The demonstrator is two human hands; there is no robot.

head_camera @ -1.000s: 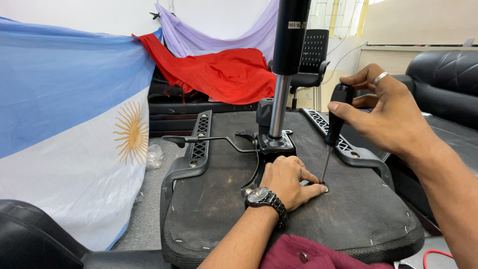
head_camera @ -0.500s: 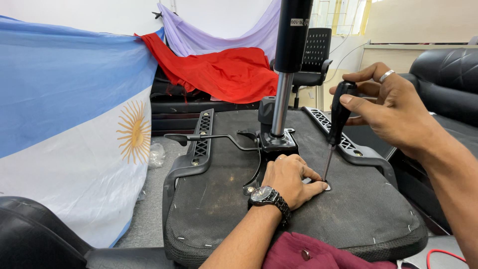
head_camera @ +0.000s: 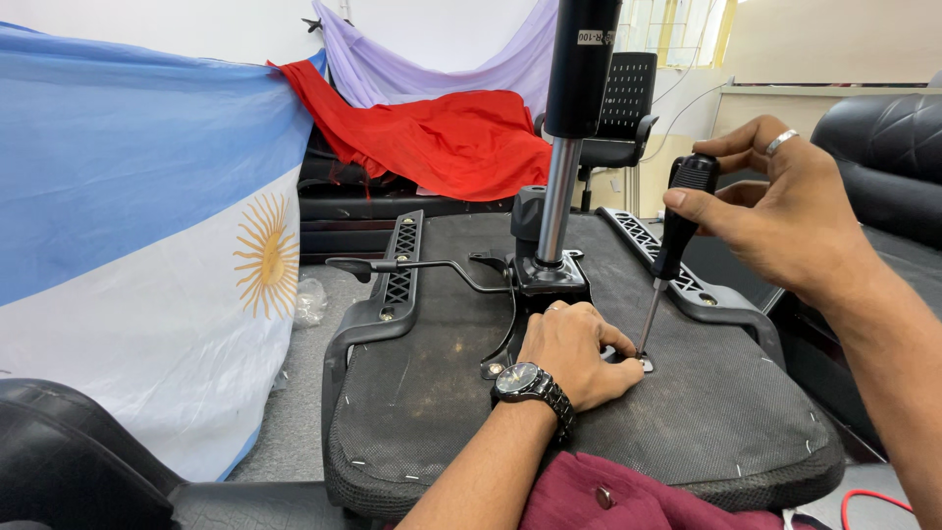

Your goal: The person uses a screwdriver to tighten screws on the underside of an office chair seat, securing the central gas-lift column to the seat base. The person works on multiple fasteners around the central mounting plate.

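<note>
Head view, right hand: the right hand point(head_camera: 785, 211), wearing a silver ring, is gripping the black moulded handle of a slim steel-shafted screwdriver point(head_camera: 675, 236); thumb and forefinger are pinching the handle top, the other fingers are curling behind it and are mostly hidden.

Head view, screwdriver tip: the shaft is slanting down and to the left from the fingers, its tip sitting on a small silver screw point(head_camera: 646, 364); the screw head is too small to make out.

Head view, left hand: the left hand point(head_camera: 579, 353), with a dark metal wristwatch point(head_camera: 530, 385), is lying curled on the upturned black fabric-covered chair seat point(head_camera: 442, 393); its fingertips are pressing just beside the tip, holding nothing that can be seen, and whatever lies beneath the palm is hidden.

Head view, beyond the fingers: the black and chrome gas-lift column point(head_camera: 569, 128) is standing upright just behind the left knuckles, its top cut off by the frame edge.

Head view, left of the fingers: a black plastic armrest bracket point(head_camera: 378, 304) is running along the seat edge, with a thin metal lever point(head_camera: 412, 265) near it.

Head view, surroundings: a light blue and white flag with a yellow sun point(head_camera: 147, 245) is hanging well apart to the left; a red cloth point(head_camera: 442, 137) is draping behind; a maroon garment point(head_camera: 608, 496) is partly cut off at the bottom.
</note>
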